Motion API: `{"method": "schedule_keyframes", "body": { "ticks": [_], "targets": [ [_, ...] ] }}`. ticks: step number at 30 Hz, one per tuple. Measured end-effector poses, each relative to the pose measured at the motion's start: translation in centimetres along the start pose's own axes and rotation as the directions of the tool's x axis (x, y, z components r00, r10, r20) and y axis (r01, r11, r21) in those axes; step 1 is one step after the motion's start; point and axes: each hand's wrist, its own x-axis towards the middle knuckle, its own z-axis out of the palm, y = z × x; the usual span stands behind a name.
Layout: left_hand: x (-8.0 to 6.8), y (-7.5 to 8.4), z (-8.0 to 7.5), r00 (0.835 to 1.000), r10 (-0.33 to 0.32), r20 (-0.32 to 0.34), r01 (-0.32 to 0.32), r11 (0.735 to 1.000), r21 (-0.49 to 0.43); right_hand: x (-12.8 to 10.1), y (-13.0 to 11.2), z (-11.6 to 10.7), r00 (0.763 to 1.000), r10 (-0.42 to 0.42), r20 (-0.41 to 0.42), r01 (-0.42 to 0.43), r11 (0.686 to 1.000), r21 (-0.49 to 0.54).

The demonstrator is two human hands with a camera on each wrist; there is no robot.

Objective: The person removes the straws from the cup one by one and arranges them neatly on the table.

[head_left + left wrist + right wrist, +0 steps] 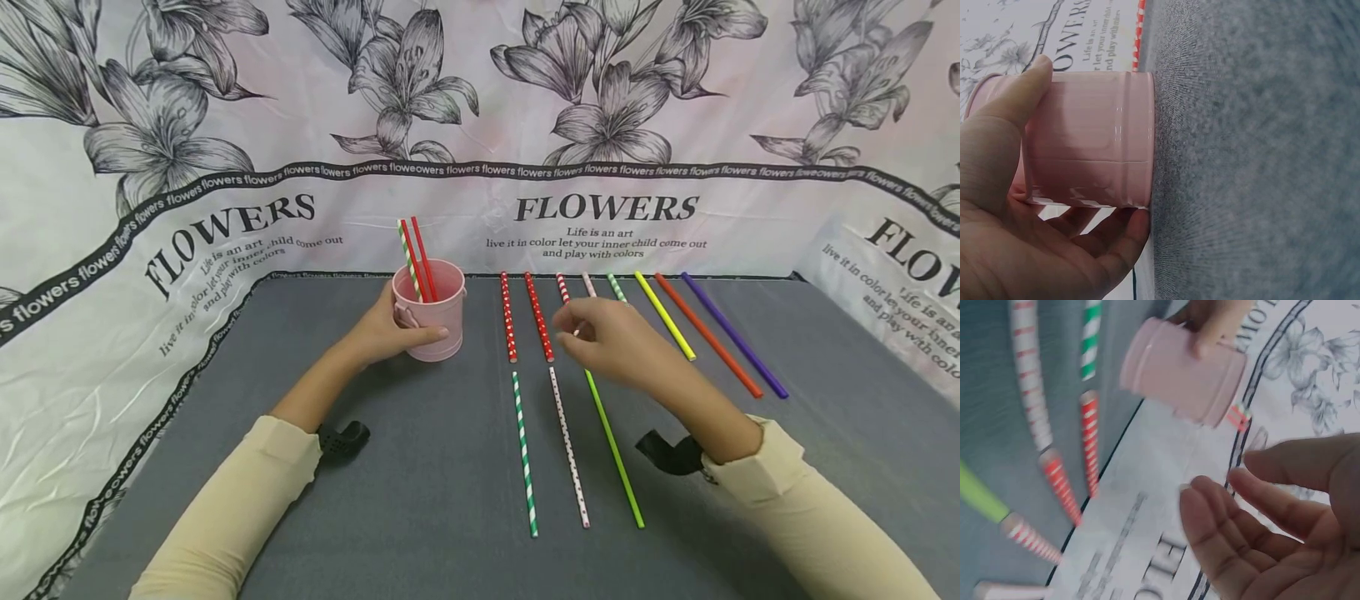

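Note:
My left hand grips a small pink bucket on the table, its thumb across the front and the other fingers round the far side. A green-and-white striped straw and red straws stand leaning in the bucket. To the right, my right hand hovers over the rows of straws, fingers loosely bent and holding nothing. It partly hides a red-and-white striped straw, a pale pink straw and a green-striped straw. In the right wrist view thumb and fingers stand apart.
Red dotted straws lie between bucket and right hand. Nearer are a green-striped straw, a white dotted straw and a lime straw. Yellow, orange and purple straws lie right. A flowered cloth hangs behind.

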Motion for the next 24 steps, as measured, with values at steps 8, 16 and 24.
{"method": "schedule_keyframes", "body": {
  "ticks": [8,16,24],
  "targets": [
    [0.0,-0.2,0.0,1.000,0.008,0.002,-0.008,1.000,-0.012,5.5,-4.0,1.1,0.998,-0.053,-0.017,0.055,0.990,0.132],
    [0.0,0.1,-0.3,1.000,0.019,0.020,-0.019,1.000,0.000,11.0,-6.7,2.4,0.997,-0.034,0.067,0.001,0.896,0.444],
    [0.1,-0.2,-0.3,0.999,0.021,0.046,-0.021,1.000,0.000,14.5,-7.5,5.2,0.984,0.022,0.175,-0.092,0.909,0.407]
  ]
}}
